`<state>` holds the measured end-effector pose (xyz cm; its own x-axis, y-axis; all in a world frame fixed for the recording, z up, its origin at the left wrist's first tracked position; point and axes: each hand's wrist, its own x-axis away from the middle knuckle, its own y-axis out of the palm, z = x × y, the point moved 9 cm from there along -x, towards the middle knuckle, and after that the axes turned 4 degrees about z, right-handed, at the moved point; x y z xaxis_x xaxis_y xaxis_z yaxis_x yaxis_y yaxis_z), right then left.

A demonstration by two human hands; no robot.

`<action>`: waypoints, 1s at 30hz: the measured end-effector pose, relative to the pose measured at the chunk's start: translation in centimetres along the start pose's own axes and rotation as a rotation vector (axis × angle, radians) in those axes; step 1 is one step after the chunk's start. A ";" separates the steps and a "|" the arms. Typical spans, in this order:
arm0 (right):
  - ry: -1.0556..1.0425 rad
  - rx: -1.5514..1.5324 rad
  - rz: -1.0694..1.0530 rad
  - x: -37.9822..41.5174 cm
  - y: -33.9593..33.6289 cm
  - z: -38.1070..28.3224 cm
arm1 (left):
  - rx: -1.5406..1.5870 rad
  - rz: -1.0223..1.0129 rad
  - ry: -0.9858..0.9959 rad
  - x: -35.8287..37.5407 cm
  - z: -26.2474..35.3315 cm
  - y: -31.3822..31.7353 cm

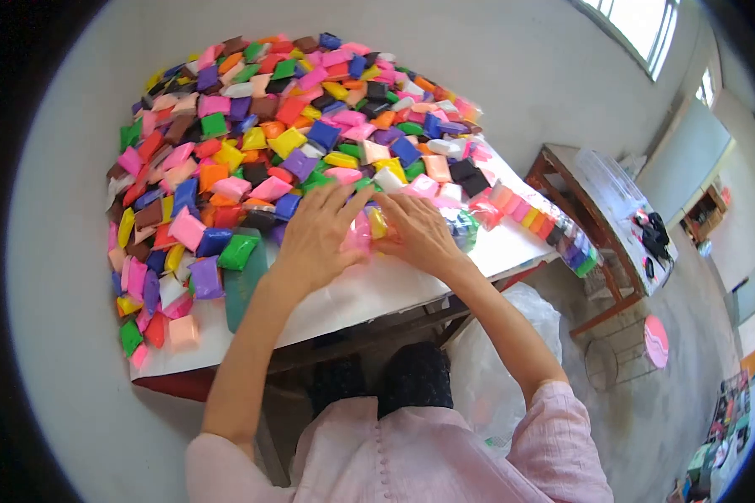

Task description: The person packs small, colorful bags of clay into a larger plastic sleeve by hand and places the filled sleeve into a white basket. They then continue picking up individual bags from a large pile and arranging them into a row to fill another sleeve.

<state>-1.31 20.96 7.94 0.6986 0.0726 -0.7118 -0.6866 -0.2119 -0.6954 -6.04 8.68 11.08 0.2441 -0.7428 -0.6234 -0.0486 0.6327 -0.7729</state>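
My left hand (317, 239) curves over the near edge of a pile of small, soft, wrapped packets (327, 134) in many colours. Its fingers and thumb press at the left side of a pink packet (357, 235). From the other side my right hand (417, 235) closes in, its fingertips at a yellow packet (378, 223) and its thumb below. Both packets sit between my hands in what looks like shiny clear plastic. Right of my right hand lies a clear wrapper (463, 228) with blue and green packets in it. My fingers partly hide what they hold.
A row of packets in clear wrapping (535, 220) extends past the right end of the white tabletop (344, 306). Left of my forearm lies a green flat sheet (243, 293). A large clear bag (512, 352) hangs below. A wooden desk (596, 193) stands at right, near a wire basket (617, 362).
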 end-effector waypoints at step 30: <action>0.017 0.016 -0.143 3.7 -7.4 2.0 | 0.055 -0.270 0.179 1.5 2.0 2.2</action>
<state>5.98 24.75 10.25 0.7926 0.0846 -0.6039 -0.5830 -0.1850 -0.7911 -3.86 9.36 8.72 0.0667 -0.9089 -0.4116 0.0483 0.4150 -0.9086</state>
